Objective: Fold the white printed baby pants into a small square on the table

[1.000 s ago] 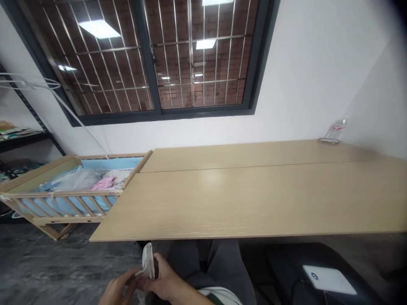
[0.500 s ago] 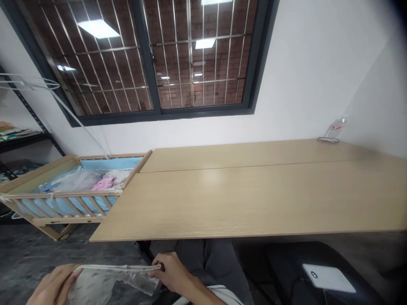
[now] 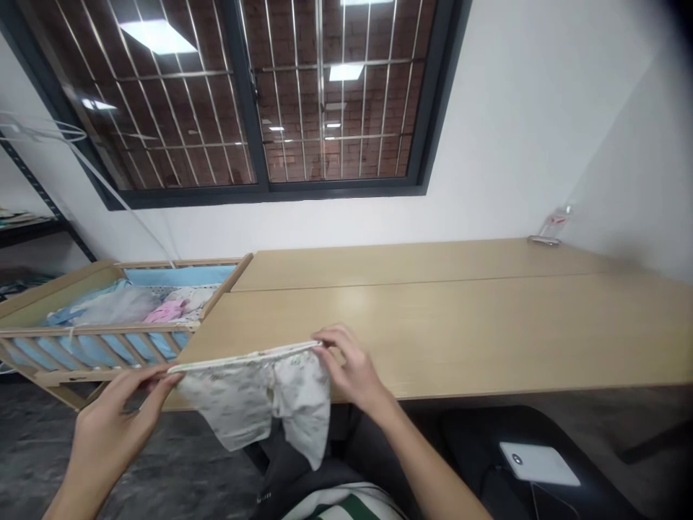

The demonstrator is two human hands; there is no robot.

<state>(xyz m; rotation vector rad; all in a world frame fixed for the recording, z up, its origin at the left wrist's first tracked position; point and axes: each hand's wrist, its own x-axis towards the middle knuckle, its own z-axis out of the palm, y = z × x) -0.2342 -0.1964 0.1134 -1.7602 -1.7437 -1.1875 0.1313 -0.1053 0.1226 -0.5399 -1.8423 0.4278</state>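
Observation:
A small pair of pale patterned shorts [image 3: 230, 404] is stretched between my hands by its top edge, the two legs hanging down. My left hand [image 3: 119, 412] pinches the left end of the waistband between thumb and fingers. At the other end, my right hand [image 3: 354, 368] grips the waistband and sits a little higher, so the band slopes up to the right. The shorts hang over the front edge of the wooden table [image 3: 460, 332], partly in front of my lap.
A wooden crib [image 3: 102, 334] with blue lining and cloths inside stands left of the table. On the black chair [image 3: 471, 440] at right lies a white phone [image 3: 538, 462] with a cable. A clear bottle [image 3: 555, 224] is at the table's back right.
Both hands have risen from below the table's edge, carrying the shorts up and to the right. The shorts are now spread wider, and the view has shifted slightly.

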